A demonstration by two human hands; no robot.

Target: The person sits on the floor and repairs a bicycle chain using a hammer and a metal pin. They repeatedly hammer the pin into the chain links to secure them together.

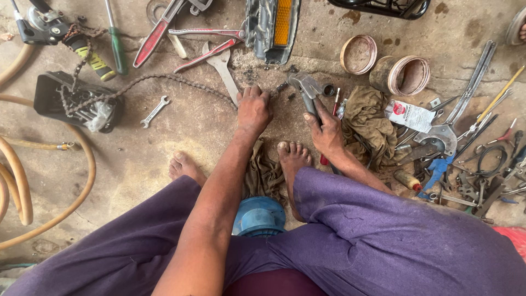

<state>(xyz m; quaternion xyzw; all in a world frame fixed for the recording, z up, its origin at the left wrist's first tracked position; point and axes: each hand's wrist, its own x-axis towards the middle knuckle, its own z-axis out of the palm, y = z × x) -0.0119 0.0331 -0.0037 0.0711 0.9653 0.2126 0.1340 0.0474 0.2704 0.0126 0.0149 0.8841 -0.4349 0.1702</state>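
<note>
My left hand (253, 108) presses down on the end of a greasy bicycle chain (148, 81) that runs left across the concrete floor to a black tray (52, 90). My right hand (327, 131) grips the handles of large grey pliers (304, 87), jaws pointing at the chain end near small dark parts (282, 86). I squat with both bare feet on the floor, purple cloth over my knees.
A spanner (155, 111) lies left, red-handled cutters (208, 55) and a bicycle pedal (273, 26) above. Two round tins (358, 53) and a dirty rag (370, 123) sit right, beside a pile of tools (471, 159). Tan hose (22, 181) curves at left. A blue stool (258, 216) is under me.
</note>
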